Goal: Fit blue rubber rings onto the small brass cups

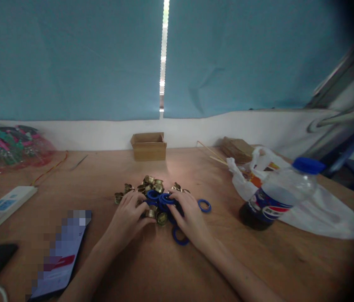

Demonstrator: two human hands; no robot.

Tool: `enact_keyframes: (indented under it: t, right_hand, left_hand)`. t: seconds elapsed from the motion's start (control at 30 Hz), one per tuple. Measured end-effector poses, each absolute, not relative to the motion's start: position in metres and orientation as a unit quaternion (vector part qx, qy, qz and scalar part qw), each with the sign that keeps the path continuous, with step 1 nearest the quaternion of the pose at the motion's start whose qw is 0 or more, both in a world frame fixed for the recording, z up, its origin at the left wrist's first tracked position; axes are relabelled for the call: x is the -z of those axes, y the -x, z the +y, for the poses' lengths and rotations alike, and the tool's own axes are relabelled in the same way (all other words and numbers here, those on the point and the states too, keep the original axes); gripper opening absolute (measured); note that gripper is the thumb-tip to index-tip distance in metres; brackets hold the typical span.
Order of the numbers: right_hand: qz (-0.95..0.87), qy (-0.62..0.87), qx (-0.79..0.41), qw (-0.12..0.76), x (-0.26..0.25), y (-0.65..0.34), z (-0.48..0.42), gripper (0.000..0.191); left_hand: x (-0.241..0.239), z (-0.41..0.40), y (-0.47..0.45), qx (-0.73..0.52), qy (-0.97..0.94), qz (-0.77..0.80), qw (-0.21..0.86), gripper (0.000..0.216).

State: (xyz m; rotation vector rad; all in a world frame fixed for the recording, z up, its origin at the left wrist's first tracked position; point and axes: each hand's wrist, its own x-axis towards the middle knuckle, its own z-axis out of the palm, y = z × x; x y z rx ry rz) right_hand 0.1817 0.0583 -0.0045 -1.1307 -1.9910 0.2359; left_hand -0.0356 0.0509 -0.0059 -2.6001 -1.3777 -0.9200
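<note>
A pile of gold-coloured metal fittings (158, 187) lies on the wooden table, mixed with several blue rings (153, 195). My left hand (130, 213) is at the pile's left side, thumb and fingers closed around a gold-coloured metal fitting (151, 212). On the other side, my right hand (188, 214) pinches a blue ring (166, 199) between thumb and fingers. More blue rings sit partly hidden under that hand. One loose blue ring (204, 205) lies flat to its right, and another (179, 235) is below it, nearer the front.
A small open cardboard box (149, 152) stands against the back wall. To the right are a cola bottle (282, 197), tilted in view, and a white plastic bag (321, 214). On the left lie a phone (62, 260), a power strip (5, 209) and bagged tools (10, 147).
</note>
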Motion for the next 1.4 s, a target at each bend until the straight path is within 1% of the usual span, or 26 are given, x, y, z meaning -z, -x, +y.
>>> enact_keyframes:
  t: [0.07,0.13,0.2,0.3,0.4,0.47,0.53,0.67,0.73,0.87,0.97,1.07,1.17,1.2,1.4]
  right_hand:
    - [-0.781,0.455,-0.099,0.415,0.003,-0.182,0.059,0.012]
    - [-0.772,0.465,-0.103,0.422,0.001,-0.183,0.059,0.01]
    - [-0.767,0.474,-0.098,0.423,-0.004,-0.185,0.058,0.01]
    - [-0.753,0.492,-0.094,0.427,-0.014,-0.188,0.056,0.011]
    - [-0.728,0.493,-0.144,0.454,-0.023,-0.19,0.053,0.012]
    - [-0.715,0.478,-0.194,0.472,-0.026,-0.189,0.051,0.015]
    - [-0.7,0.468,-0.25,0.478,-0.026,-0.184,0.049,0.017]
    - [-0.66,0.459,-0.374,0.463,-0.021,-0.172,0.043,0.019]
    - [-0.655,0.445,-0.406,0.456,-0.018,-0.168,0.04,0.02]
    - [-0.686,0.424,-0.396,0.439,-0.014,-0.165,0.036,0.026]
    - [-0.699,0.422,-0.376,0.437,-0.012,-0.165,0.035,0.021]
    - [-0.719,0.407,-0.351,0.44,-0.011,-0.165,0.033,0.017]
    - [-0.739,0.39,-0.335,0.435,-0.012,-0.164,0.03,0.021]
    - [-0.742,0.388,-0.333,0.432,-0.013,-0.164,0.029,0.021]
    - [-0.733,0.396,-0.376,0.405,-0.024,-0.161,0.02,0.02]
  left_hand:
    - [0.003,0.05,0.038,0.339,0.823,-0.455,0.003,0.016]
    - [-0.002,0.049,0.039,0.379,0.8,-0.463,-0.048,0.013]
    - [-0.008,0.047,0.037,0.41,0.766,-0.475,-0.137,0.008]
    - [-0.014,0.044,0.03,0.454,0.671,-0.49,-0.322,0.004]
    - [-0.016,0.041,0.021,0.489,0.569,-0.455,-0.479,0.011]
    - [-0.014,0.039,0.016,0.502,0.528,-0.419,-0.542,0.017]
    - [-0.012,0.037,0.013,0.505,0.51,-0.39,-0.576,0.021]
    - [-0.009,0.033,0.008,0.508,0.515,-0.358,-0.591,0.02]
    - [-0.007,0.032,0.006,0.516,0.514,-0.348,-0.59,0.018]
    - [0.0,0.031,0.004,0.509,0.516,-0.346,-0.596,0.019]
    - [0.003,0.031,0.002,0.507,0.517,-0.352,-0.594,0.022]
    - [0.002,0.03,0.0,0.515,0.503,-0.368,-0.588,0.029]
    - [-0.002,0.028,-0.001,0.52,0.494,-0.398,-0.572,0.041]
    - [-0.002,0.028,-0.001,0.518,0.499,-0.407,-0.563,0.042]
    - [0.0,0.029,0.002,0.485,0.568,-0.448,-0.491,0.018]
